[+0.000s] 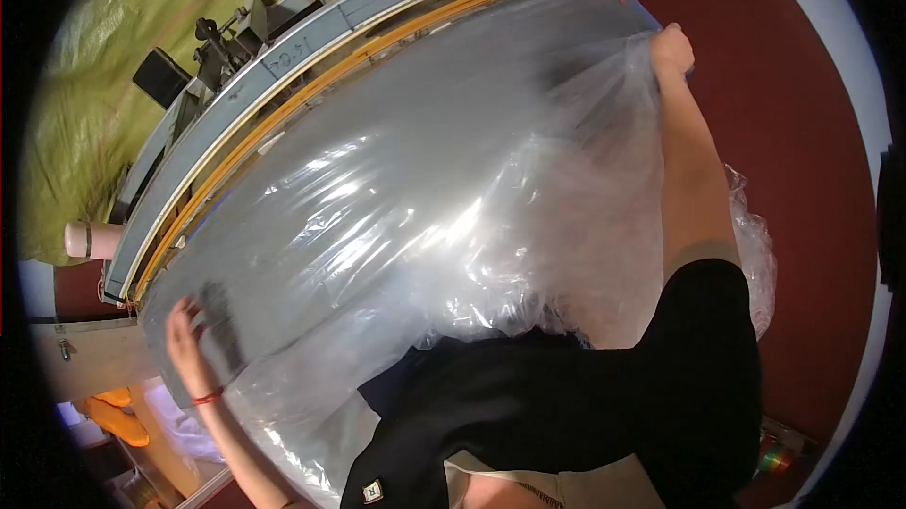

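Note:
A large sheet of clear plastic film [453,216] lies over a long grey table [444,66] in front of me, shiny and wrinkled. At the far right corner my right hand [672,51] is closed on the film, which gathers in creases toward the fist. Over the left end of the table hovers my left hand [186,349], its fingers apart and slightly bent, with nothing seen in them. A red band circles that wrist. The near part of the film bunches against my black shirt [528,396] and hangs down past the table's near edge.
A yellow-orange strip [377,45] and a pale metal rail [311,33] run along the far edge. Beyond them stand a dark mechanical device [231,42], a pink cylinder [92,240] and a green sheet [123,28]. Orange slippers [118,419] sit at lower left.

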A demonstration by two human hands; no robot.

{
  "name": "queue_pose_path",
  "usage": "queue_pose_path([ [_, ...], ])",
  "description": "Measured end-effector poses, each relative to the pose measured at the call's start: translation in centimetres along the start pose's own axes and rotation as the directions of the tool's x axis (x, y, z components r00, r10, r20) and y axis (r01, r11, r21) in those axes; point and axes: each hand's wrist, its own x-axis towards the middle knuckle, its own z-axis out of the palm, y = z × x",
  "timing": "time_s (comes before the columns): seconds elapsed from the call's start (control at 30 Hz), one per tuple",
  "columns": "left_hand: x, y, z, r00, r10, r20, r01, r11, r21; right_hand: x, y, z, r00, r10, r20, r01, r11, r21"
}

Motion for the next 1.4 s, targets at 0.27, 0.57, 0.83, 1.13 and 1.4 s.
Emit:
queue_pose_path([
  [0.27,-15.4,22.0,28.4,0.080,0.785,0.614,-0.673,0.497,-0.548,0.6,0.0,2.0,0.998,-0.046,-0.050,0.050,0.995,0.082],
  [0.57,-15.9,23.6,33.3,-0.170,0.524,0.835,-0.576,0.634,-0.515,-0.1,0.3,1.3,0.997,-0.053,-0.064,0.060,0.992,0.114],
  [0.83,-15.5,19.0,13.6,0.955,0.292,0.059,-0.055,0.369,-0.928,-0.1,1.6,0.5,0.998,-0.051,-0.043,0.052,0.998,0.021],
  [1.13,-20.8,2.1,12.1,0.874,0.113,0.473,0.019,0.964,-0.267,-0.5,0.1,0.2,0.992,-0.116,-0.039,0.117,0.993,0.029],
  [1.4,-15.1,5.7,-1.0,0.851,0.180,-0.494,-0.214,0.977,-0.014,1.3,2.4,2.3,0.989,-0.148,0.014,0.148,0.988,0.034],
])
